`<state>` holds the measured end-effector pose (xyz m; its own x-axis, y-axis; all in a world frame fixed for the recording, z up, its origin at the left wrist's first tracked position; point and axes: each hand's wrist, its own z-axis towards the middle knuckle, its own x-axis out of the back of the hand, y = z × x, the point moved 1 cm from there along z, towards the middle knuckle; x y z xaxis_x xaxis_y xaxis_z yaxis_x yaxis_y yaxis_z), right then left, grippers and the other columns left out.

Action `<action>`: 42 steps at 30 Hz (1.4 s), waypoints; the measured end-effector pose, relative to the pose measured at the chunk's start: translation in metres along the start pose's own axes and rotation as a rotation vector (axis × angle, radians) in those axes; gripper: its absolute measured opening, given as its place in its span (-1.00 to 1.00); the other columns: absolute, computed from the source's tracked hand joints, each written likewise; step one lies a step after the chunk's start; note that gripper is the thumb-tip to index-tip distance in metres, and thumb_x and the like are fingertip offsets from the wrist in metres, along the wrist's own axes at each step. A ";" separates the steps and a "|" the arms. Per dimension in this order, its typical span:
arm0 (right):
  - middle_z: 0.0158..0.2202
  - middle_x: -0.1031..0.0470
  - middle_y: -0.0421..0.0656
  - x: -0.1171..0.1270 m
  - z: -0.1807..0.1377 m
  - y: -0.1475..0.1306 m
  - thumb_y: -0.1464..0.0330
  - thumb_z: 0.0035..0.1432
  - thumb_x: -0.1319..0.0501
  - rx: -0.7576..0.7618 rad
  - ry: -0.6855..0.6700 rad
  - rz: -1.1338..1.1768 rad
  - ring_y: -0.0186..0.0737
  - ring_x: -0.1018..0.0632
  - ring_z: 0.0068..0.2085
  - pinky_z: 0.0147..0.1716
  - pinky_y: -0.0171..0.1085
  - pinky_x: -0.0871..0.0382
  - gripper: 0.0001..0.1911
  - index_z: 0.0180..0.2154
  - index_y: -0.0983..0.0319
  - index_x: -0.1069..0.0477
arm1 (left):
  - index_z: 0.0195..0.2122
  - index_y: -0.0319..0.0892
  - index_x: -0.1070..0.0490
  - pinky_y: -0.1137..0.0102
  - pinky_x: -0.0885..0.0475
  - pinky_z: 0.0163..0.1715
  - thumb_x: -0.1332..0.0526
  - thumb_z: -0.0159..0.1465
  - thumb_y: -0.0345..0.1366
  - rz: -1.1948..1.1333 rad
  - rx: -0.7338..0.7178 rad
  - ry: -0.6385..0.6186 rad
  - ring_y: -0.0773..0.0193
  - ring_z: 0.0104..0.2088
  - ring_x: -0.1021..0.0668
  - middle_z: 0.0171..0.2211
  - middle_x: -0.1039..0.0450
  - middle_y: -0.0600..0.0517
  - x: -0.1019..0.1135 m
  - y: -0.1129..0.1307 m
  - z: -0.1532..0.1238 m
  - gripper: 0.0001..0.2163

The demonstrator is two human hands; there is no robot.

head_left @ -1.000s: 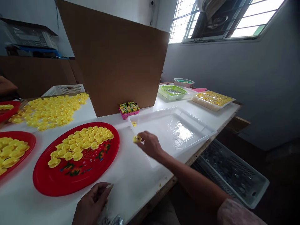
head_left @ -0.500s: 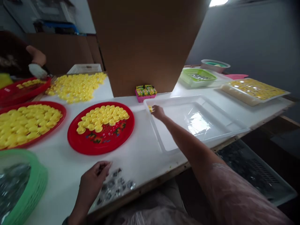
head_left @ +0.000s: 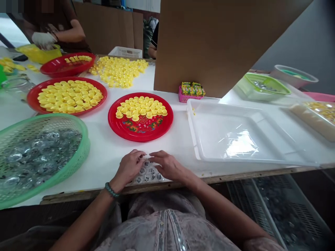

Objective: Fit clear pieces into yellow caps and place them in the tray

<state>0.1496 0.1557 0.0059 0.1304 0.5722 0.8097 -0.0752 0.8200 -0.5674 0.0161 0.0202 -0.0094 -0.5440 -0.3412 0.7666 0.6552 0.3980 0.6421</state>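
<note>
Right hand (head_left: 169, 166) has returned from the white plastic tray (head_left: 235, 153) to the table edge.
Both hands, the left hand (head_left: 130, 166) included, rest with fingers curled on small clear round pieces (head_left: 148, 172); grip cannot be determined.

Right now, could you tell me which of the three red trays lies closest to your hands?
The red tray straight ahead of both hands, beside the white tray. Its yellow caps cover only the far half; the other two red trays sit farther left.

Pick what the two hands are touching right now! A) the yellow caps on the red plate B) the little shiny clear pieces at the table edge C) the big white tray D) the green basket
B: both the left hand and right hand rest on the small clear pieces at the table's near edge.
</note>
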 end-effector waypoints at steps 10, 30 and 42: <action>-0.33 -0.49 -0.12 -0.019 -0.007 0.010 0.50 0.20 -0.06 -0.066 0.045 -0.011 -0.26 -0.49 -0.24 -0.21 -0.32 -0.33 -0.79 -0.28 0.23 -0.46 | -0.31 -0.15 -0.45 0.41 -0.34 -0.38 -0.11 0.25 -0.29 0.207 0.034 0.255 0.24 -0.37 -0.50 -0.34 -0.48 0.02 0.050 -0.002 0.054 -0.86; -0.55 -0.49 -0.20 0.028 -0.023 0.000 0.25 0.06 -0.23 -0.669 0.465 0.714 -0.32 -0.47 -0.47 -0.47 -0.37 -0.31 -0.79 -0.43 0.25 -0.54 | -0.16 -0.33 -0.47 0.27 -0.32 -0.13 -0.12 0.18 -0.45 0.471 -0.126 0.111 -0.02 -0.10 -0.43 -0.20 -0.46 -0.20 0.047 -0.024 0.150 -0.77; -0.46 -0.48 -0.14 0.036 -0.005 -0.006 0.49 0.18 -0.12 -0.141 0.670 -0.409 -0.30 -0.46 -0.40 -0.36 -0.32 -0.29 -0.83 -0.30 0.26 -0.48 | -0.43 -0.26 -0.47 0.49 -0.23 -0.49 -0.31 0.08 -0.10 -0.978 0.241 -0.151 0.37 -0.51 -0.37 -0.49 -0.46 0.01 0.012 0.068 0.043 -0.72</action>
<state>0.1596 0.1712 0.0378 0.6903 0.0600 0.7210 0.2269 0.9283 -0.2944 0.0317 0.0797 0.0442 -0.8559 -0.5047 -0.1124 -0.2257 0.1690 0.9594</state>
